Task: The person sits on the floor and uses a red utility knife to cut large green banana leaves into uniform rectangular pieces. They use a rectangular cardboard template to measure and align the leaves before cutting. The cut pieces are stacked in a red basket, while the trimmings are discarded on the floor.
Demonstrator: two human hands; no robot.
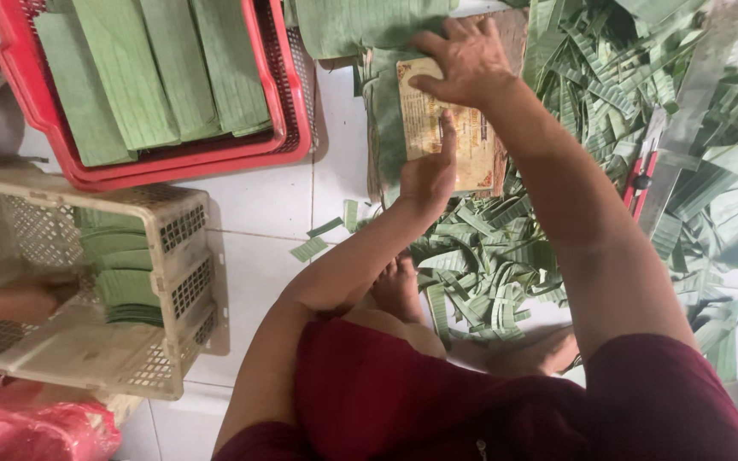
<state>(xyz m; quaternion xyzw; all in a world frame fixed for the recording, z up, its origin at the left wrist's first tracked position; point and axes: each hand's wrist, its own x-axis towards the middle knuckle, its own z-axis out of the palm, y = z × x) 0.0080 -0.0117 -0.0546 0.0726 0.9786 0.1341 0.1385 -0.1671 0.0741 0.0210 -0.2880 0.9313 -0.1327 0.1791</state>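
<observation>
my left hand (pixel 427 175) and right hand (pixel 463 61) press flat, fingers spread, on a cardboard template (pixel 450 128); beyond my left fingertips, red basket (pixel 27 77) and beige crate (pixel 172 282) hold stacked leaf pieces (pixel 155 68).

White tiled floor (pixel 258 205) carries red basket (pixel 288 145), beige crate (pixel 190 282), leaf trimmings (pixel 489 265) (green strips).

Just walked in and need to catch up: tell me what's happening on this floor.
A person sits on the tiled floor with both hands on a cardboard template lying on a stack of banana leaves. The left hand presses its near edge, the right hand its far end. Leaf trimmings are piled by the feet. A red crate holds cut leaf sheets; a beige basket holds folded ones.
</observation>
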